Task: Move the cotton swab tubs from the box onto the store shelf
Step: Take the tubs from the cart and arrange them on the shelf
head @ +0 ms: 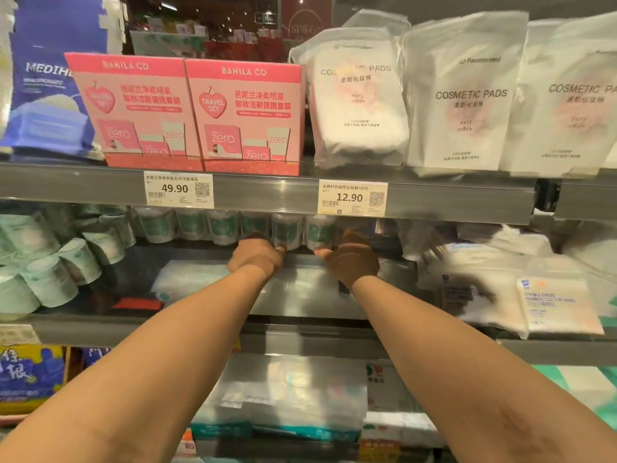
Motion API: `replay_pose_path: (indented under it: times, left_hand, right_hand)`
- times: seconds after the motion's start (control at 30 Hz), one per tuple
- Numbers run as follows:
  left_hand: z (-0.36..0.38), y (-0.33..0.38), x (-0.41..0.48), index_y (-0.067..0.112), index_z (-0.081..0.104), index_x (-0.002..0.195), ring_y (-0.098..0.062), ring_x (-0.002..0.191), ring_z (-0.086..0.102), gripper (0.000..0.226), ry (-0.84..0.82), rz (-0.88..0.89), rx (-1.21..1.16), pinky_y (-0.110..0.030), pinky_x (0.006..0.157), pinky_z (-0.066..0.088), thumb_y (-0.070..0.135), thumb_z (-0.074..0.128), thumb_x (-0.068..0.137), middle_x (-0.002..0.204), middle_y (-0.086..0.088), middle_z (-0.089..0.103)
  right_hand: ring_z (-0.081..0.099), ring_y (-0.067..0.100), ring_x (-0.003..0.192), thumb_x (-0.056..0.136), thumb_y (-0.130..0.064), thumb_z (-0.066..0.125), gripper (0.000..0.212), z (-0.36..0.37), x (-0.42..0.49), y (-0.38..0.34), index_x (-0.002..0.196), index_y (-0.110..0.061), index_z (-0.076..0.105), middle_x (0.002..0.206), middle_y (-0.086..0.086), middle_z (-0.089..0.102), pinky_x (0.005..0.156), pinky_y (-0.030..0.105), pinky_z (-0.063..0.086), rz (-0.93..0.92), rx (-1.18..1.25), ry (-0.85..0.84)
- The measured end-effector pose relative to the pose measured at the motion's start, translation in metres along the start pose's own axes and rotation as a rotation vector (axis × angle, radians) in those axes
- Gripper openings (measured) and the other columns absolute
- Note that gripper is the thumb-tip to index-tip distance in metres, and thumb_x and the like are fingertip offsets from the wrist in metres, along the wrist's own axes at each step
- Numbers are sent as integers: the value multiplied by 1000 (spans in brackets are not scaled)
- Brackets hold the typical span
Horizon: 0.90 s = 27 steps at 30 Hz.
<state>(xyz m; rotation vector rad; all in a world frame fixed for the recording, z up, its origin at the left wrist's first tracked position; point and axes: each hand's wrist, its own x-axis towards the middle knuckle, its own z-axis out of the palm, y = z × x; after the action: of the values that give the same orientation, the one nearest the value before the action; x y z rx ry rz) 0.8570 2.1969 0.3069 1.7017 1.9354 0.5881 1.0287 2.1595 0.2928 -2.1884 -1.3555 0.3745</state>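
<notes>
Clear teal-labelled tubs (223,228), contents blurred, are standing in a row on the shelf (310,289); left hand (257,259) and right hand (352,262) are touching two, fingers' hold unclear.

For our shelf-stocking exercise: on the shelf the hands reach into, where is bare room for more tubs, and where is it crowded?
Bare shelf floor lies in front of the back row of tubs, between the piled tubs on the left and the white packs on the right. The back row itself is packed side by side.
</notes>
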Motion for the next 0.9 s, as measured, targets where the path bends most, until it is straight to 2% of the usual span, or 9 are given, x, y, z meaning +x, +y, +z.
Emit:
replay_pose_path:
  times: [0.07,0.13,0.23,0.33,0.5,0.63,0.7,0.8,0.9]
  left_hand:
    - [0,4,-5,16,70,103,-31,100,64,39,4,42,-18,-35,83,52,51,59,94,103,-8,67]
    - [-9,10,-27,19,69,96,-30,94,63,33,-61,102,-8,-32,78,48,50,57,95,94,-6,64]
    - [-11,26,-51,19,68,91,-29,96,65,29,-115,200,-63,-35,82,54,47,59,86,92,-5,66]
    - [-25,45,-88,21,68,96,-27,90,60,18,-144,321,-3,-36,80,50,34,56,95,96,-3,65]
    - [-21,55,-157,20,69,100,-24,94,65,16,-235,548,-134,-33,81,52,29,56,95,98,0,70]
    - [7,50,-237,15,59,79,-35,95,65,20,-416,698,-137,-34,81,49,23,50,94,98,-15,72]
    - [26,43,-285,15,56,78,-38,98,65,18,-535,777,-121,-36,79,46,19,53,95,100,-21,71]
    - [58,34,-337,16,65,87,-32,102,67,13,-736,797,-80,-34,86,49,24,59,95,101,-15,73]
    - [99,21,-391,19,64,80,-30,99,68,14,-946,851,-19,-35,87,53,29,59,89,98,-13,74]
  right_hand:
    - [62,28,111,91,-50,64,45,-6,-9,-5,122,-19,57,122,4,63,84,34,48,-7,22,26]
    - [62,28,111,94,-44,61,32,-22,-34,-9,118,-22,62,124,3,65,89,37,50,53,59,52]
    - [61,35,116,99,-37,52,35,-48,-73,-7,123,-13,62,127,11,64,97,44,51,183,25,13]
    - [62,32,113,96,-32,56,33,-74,-114,-1,124,-17,64,122,9,67,93,39,52,215,120,153]
    - [61,35,103,97,-36,48,21,-102,-196,29,104,-24,63,104,9,69,78,37,43,348,210,360]
    - [63,38,107,98,-37,48,26,-110,-280,80,109,-20,65,110,15,71,82,40,48,530,125,438]
    - [64,38,108,97,-36,50,27,-112,-328,113,111,-19,66,112,16,71,87,41,51,644,116,457]
    - [64,36,111,97,-35,53,27,-113,-383,155,111,-17,68,115,16,71,92,41,51,764,141,452]
    - [64,33,114,94,-35,59,25,-108,-439,197,111,-21,69,117,12,72,96,39,52,882,166,429]
